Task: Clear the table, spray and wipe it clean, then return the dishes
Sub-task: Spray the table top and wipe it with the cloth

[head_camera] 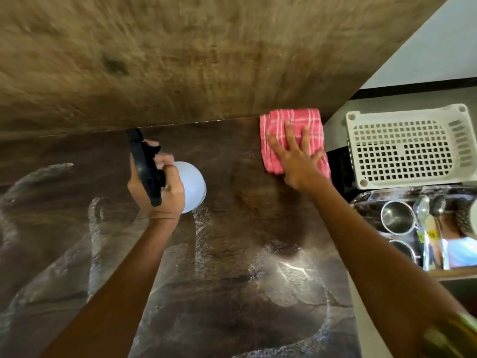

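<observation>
Cloth [284,120] is lying at the far right corner of the table [232,254], right up against the wall [180,60]. The right hand [296,158] is pressing down on it with fingers spread flat. The cloth is looking soft and floppy, so pushing it from one edge is likely going to bunch it up. Pressing on its middle with a flat palm is the better way to be moving it.

The left hand [165,192] is gripping the bottle [192,187] over the middle of the table, fingers curled round the black trigger top. The bottle is looking light and hard (its round white belly could be getting slippery when wet), so the thin neck under the trigger is the safe place to be holding.

Wet streaks are shining on the table. Off to the right a basket [402,151] is sitting, and nearer, a tray [358,200] is holding cups [398,219] and spoons [421,206]. A yellow sticker [428,235] is showing there, but it is too blurry to read.
</observation>
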`<state>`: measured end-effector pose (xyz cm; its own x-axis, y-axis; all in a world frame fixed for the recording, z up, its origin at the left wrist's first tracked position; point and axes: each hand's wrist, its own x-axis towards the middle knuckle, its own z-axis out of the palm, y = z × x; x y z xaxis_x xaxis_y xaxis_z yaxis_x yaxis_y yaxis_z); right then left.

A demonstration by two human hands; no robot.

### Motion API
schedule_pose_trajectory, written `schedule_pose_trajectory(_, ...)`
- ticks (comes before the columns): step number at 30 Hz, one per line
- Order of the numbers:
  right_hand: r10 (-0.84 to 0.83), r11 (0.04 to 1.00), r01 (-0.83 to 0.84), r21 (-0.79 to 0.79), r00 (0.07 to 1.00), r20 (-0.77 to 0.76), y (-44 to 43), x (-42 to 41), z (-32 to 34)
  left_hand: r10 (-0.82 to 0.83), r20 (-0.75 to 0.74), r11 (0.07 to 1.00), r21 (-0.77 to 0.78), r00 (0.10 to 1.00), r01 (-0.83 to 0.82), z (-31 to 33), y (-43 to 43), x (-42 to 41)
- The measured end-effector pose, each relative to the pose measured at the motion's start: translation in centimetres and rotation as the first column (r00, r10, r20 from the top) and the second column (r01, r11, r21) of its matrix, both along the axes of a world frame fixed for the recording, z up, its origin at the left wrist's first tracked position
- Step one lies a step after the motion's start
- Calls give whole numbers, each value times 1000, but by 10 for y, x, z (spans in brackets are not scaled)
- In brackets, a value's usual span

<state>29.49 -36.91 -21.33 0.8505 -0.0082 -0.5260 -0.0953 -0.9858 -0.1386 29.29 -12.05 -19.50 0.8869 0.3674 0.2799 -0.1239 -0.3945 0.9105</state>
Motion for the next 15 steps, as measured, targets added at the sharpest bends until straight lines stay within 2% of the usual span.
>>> schedule_pose_trajectory(2,-13,1000,13,17,1000,7,28,46,1,-18,-27,999,-29,999,17,6,1,-1)
schedule_pose_trajectory(4,73,996,-74,40,997,14,67,52,-5,-11,-65,999,-45,998,8,7,5,-4)
schedule_pose_trajectory(7,260,964,-263,41,964,62,104,2,-13,26,-81,999,-38,996,-29,10,19,-9)
schedule_pose_trajectory(9,430,903,-430,-19,899,89,99,-56,-15,38,-91,998,-41,995,-42,13,33,-14)
schedule_pose_trajectory(10,450,893,-449,-31,891,66,88,-81,-13,33,-93,999,-40,995,-37,15,39,-16)
schedule_pose_trajectory(12,377,925,-376,-52,926,-1,59,-108,-7,4,-94,999,-48,996,-8,14,51,-22)
schedule_pose_trajectory(15,160,985,-162,-57,986,-35,32,-80,-5,-9,-103,998,-67,995,2,10,64,-28)
